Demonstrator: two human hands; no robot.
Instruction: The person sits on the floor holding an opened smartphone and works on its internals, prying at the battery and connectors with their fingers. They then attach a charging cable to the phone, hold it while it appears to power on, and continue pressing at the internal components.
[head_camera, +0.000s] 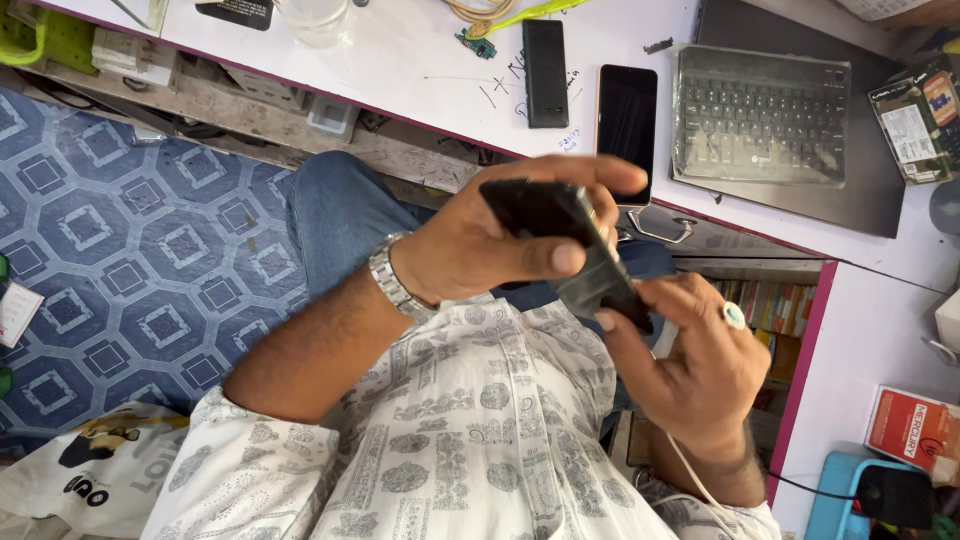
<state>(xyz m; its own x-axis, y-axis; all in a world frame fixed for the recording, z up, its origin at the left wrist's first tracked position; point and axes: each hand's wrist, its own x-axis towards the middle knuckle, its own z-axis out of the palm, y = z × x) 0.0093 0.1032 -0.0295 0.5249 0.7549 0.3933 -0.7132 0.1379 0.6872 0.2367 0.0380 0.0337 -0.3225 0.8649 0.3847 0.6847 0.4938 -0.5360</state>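
We see the left hand (480, 245) and right hand (690, 365) together, both clamped on a black phone (570, 245). At one o'clock from it, a second phone (627, 125) lies on the white counter (400, 60) beside a keyboard (762, 118).

Black phone (570, 245); white, grey-printed shirt (470, 440); blue geometric floor (130, 270); white, pink-edged counter (400, 70).

a slim black phone (570, 245), tilted diagonally, held in the air above the lap, below the desk edge.
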